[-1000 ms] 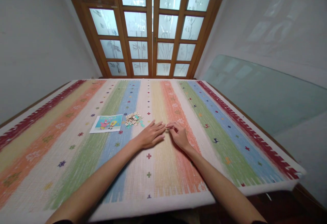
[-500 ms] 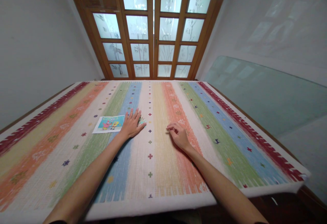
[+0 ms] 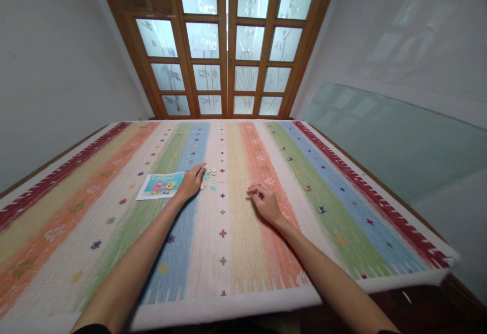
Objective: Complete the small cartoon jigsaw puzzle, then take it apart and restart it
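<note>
A small heap of jigsaw pieces (image 3: 212, 174), some pale and some turquoise, lies on the striped tablecloth. At the heap's left edge is my left hand (image 3: 191, 181), its fingers drawn together and the fingertips among the pieces; whether a piece is between them is hidden. Just left of that hand lies a printed picture (image 3: 160, 186) of cartoon figures on a turquoise ground, its right edge beside the hand. My right hand (image 3: 265, 202) rests on the yellow and orange stripes, fingers curled and tips pinched; anything in them is too small to make out.
The striped tablecloth (image 3: 243, 253) covers a wide table. Beyond its far edge stand wooden doors (image 3: 228, 70) with frosted panes. A glass panel (image 3: 395, 136) leans against the right wall, and a plain wall rises on the left.
My left hand was spread flat over the pieces; its fingers have since drawn together and shifted left, uncovering the heap. The right hand keeps its place and curl.
</note>
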Action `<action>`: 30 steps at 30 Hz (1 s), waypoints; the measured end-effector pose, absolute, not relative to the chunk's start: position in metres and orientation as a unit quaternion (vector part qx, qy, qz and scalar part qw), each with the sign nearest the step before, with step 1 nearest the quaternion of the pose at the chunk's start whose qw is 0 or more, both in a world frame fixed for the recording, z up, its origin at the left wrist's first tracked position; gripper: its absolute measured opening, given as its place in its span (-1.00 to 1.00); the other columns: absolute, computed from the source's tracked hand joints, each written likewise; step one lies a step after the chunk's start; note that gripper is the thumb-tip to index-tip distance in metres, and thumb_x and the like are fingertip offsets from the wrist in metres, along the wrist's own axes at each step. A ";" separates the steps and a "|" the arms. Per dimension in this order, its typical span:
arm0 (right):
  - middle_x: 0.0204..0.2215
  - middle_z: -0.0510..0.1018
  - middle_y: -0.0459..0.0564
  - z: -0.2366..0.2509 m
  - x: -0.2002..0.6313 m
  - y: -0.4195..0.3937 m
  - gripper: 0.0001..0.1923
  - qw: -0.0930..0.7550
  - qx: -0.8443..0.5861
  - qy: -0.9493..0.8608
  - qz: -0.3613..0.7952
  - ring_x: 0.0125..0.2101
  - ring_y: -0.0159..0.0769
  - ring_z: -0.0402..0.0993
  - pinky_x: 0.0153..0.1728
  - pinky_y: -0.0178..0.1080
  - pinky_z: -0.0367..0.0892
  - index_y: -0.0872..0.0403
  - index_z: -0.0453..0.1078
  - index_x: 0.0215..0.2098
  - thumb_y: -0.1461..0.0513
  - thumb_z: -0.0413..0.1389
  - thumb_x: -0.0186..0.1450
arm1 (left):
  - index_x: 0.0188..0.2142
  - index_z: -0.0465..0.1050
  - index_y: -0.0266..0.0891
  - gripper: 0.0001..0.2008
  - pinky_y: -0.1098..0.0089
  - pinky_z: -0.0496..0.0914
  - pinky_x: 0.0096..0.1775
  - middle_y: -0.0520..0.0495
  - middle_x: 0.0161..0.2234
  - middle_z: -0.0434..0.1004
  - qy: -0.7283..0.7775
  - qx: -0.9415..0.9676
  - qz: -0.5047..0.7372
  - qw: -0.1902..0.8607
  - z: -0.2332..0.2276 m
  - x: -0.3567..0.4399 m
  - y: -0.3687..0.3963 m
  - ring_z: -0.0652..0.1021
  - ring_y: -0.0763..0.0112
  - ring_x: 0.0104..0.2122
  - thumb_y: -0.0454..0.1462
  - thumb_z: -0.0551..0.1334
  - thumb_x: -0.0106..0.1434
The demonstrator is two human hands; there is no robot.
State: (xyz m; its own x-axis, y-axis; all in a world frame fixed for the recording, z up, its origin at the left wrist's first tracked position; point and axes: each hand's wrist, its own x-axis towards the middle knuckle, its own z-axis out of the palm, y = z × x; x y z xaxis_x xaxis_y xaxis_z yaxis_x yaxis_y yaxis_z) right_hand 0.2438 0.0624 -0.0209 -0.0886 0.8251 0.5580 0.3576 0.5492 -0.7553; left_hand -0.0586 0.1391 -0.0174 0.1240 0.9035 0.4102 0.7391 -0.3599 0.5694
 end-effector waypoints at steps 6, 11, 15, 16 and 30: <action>-0.34 0.60 0.01 -0.020 0.244 0.062 -0.78 0.520 -0.426 -0.703 0.232 -0.28 -0.22 0.50 -0.29 -0.19 0.44 0.03 0.54 -0.41 0.34 0.05 0.25 | 0.20 0.41 -0.27 -0.56 0.13 0.45 0.15 -0.23 0.11 0.58 0.560 0.720 0.395 0.113 -0.011 -0.067 0.144 0.59 0.17 0.09 -0.30 -0.02 0.41; -0.33 0.59 0.01 -0.020 0.244 0.061 -0.78 0.516 -0.422 -0.706 0.239 -0.30 -0.23 0.50 -0.32 -0.19 0.43 0.03 0.53 -0.42 0.34 0.05 0.26 | 0.28 0.35 -0.27 -0.44 -0.02 0.20 0.32 -0.29 0.26 0.43 0.559 0.739 0.357 0.114 -0.014 -0.065 0.137 0.36 -0.02 0.31 -0.08 0.18 0.36; -0.32 0.59 0.01 -0.019 0.244 0.061 -0.78 0.508 -0.425 -0.708 0.246 -0.30 -0.23 0.49 -0.31 -0.19 0.42 0.03 0.53 -0.42 0.37 0.06 0.23 | 0.34 0.25 -0.31 -0.29 -0.14 0.04 0.36 -0.37 0.34 0.28 0.559 0.775 0.269 0.120 -0.021 -0.057 0.134 0.16 -0.12 0.41 0.02 0.24 0.32; -0.32 0.59 0.00 -0.019 0.244 0.061 -0.78 0.507 -0.424 -0.708 0.247 -0.30 -0.23 0.49 -0.31 -0.19 0.42 0.03 0.53 -0.42 0.37 0.06 0.23 | 0.31 0.29 -0.31 -0.35 -0.13 0.05 0.36 -0.36 0.32 0.32 0.558 0.777 0.265 0.122 -0.022 -0.056 0.135 0.20 -0.09 0.39 0.00 0.20 0.35; -0.34 0.58 -0.01 -0.021 0.243 0.061 -0.77 0.506 -0.423 -0.712 0.241 -0.34 -0.25 0.48 -0.34 -0.21 0.40 0.03 0.53 -0.43 0.39 0.05 0.22 | 0.26 0.33 -0.26 -0.49 0.12 0.38 0.20 -0.23 0.13 0.57 0.577 0.723 0.356 0.131 -0.005 -0.068 0.138 0.54 0.14 0.16 -0.08 -0.12 0.52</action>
